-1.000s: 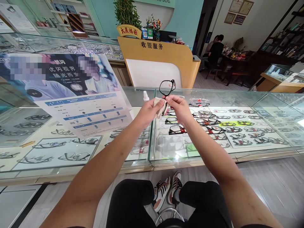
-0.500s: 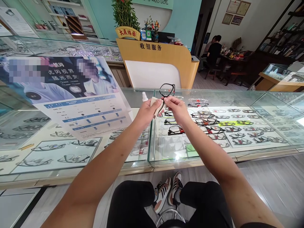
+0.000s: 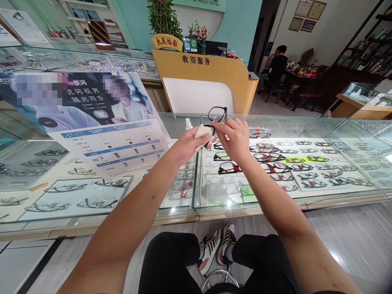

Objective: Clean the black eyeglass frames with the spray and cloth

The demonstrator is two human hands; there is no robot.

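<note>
Over the glass counter, I hold a pair of black-framed eyeglasses (image 3: 209, 116) turned so that one lens rises above my fingers. My left hand (image 3: 187, 143) is closed on a pale cleaning cloth (image 3: 202, 133), folded over the lower lens. At the middle of the frame, my right hand (image 3: 235, 136) pinches with thumb and forefinger, its other fingers curled. Part of the lower rim shows beside the cloth; the rest is hidden by cloth and fingers. Just behind my left hand, a small white spray bottle (image 3: 188, 123) stands on the counter, mostly covered.
A large printed leaflet (image 3: 122, 139) stands on the glass display counter (image 3: 196, 210) at left. Rows of eyeglasses (image 3: 275, 166) lie beneath the glass. Beyond is a wooden cashier desk (image 3: 208, 75). People (image 3: 277, 65) sit at a table at the back right.
My right hand has turned, its back now raised and its fingers more curled over the frame. More of the cloth and the lower rim shows. The view has shifted slightly.
</note>
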